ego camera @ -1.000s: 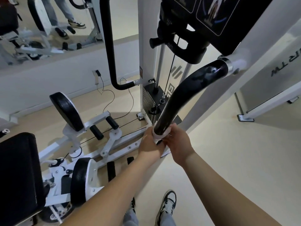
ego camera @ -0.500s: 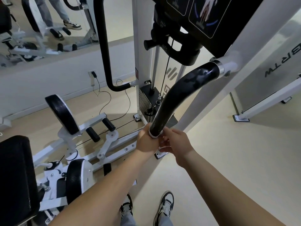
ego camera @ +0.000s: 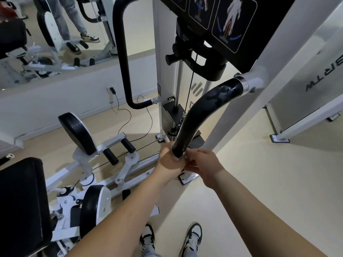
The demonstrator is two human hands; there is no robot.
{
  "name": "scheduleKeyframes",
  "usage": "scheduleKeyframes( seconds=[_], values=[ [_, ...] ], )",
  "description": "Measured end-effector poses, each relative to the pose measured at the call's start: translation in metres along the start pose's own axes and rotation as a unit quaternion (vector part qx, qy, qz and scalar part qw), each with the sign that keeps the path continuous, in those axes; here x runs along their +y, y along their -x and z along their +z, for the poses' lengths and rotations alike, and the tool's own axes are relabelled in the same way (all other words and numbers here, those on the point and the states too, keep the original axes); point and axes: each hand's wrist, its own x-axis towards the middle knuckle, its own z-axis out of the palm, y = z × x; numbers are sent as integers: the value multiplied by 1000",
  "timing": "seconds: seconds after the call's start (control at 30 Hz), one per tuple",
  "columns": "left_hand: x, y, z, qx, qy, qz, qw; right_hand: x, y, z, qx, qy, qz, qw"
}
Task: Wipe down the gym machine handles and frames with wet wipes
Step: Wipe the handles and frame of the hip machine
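Both hands stayed at the black handle end: left hand gripping it, right hand pinching beside.

wet wipe — nearly hidden now | right hand — off handle

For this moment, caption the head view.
Both hands, left and right, at the lower end of a black handle.

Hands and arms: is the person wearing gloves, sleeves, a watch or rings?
No. Both hands, the left hand and the right hand, are bare, with no gloves. Both forearms are bare up to the frame's edge, with no sleeves, and no watch or bracelet on either wrist. Rings cannot be ruled out, since the fingers are mostly hidden.
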Motion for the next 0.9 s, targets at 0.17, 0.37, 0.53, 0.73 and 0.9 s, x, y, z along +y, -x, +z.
scheduleKeyframes(
  seconds=[0.17, 0.37, 0.53, 0.73, 0.9],
  values=[
    [0, 0, -31, -53, 101, -116, 987, 8, 0, 6, 5, -24, -21, 999],
    [21, 11, -28, 20, 119, -175, 977, 11, -2, 11, 31, -19, -35, 999],
    [30, 12, -15, 59, 263, -168, 948, 7, -3, 18, 30, -65, -19, 997],
    [55, 15, -9, 85, 234, -118, 961, -19, 14, 15, 17, -69, -52, 996],
    [89, 22, -12, 101, 246, -74, 961, -56, 41, 14, 23, -65, -95, 993]
  ],
)
